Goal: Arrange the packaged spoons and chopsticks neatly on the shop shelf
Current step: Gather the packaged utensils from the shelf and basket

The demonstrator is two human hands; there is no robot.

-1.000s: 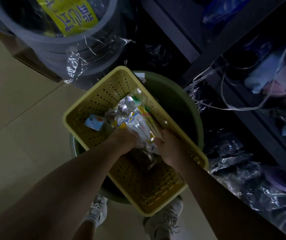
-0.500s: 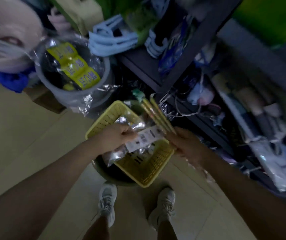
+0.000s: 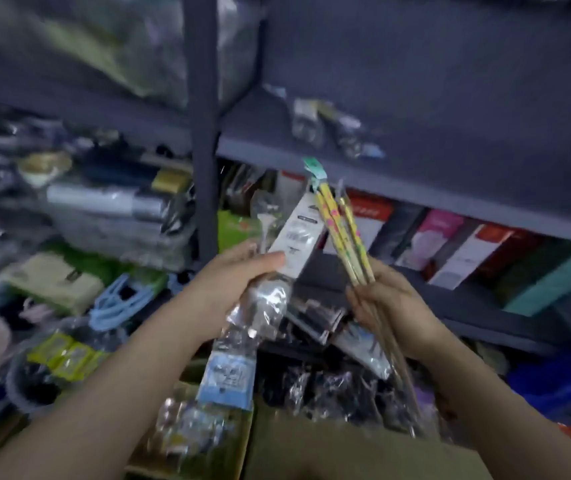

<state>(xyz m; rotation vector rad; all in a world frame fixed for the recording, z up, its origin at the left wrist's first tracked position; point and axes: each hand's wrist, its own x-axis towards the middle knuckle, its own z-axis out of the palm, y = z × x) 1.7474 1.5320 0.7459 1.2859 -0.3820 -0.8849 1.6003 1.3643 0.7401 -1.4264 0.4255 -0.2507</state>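
Observation:
My left hand point(image 3: 239, 275) grips a bundle of clear-wrapped spoon packs point(image 3: 263, 306) with a white barcode label at the top and a blue card at the bottom. A bundle of yellow patterned chopsticks point(image 3: 341, 230) in clear wrap with a green tag is held in my right hand point(image 3: 388, 303), tips pointing up toward the shelf. Both bundles are raised in front of the dark grey shelf point(image 3: 415, 188). A few small packaged items point(image 3: 332, 126) lie on that shelf board above the hands.
A dark upright post point(image 3: 202, 133) divides the shelving. Boxes in red, pink and teal point(image 3: 484, 251) stand on the lower right shelf. Blue hangers point(image 3: 117, 303), a beige pouch point(image 3: 55, 282) and wrapped goods crowd the left. A brown carton point(image 3: 329, 448) sits below my arms.
The view swung up from the yellow basket on the floor to the shelves. Both hands lifted the spoon packs and chopsticks out of the basket and raised them toward the shelf.

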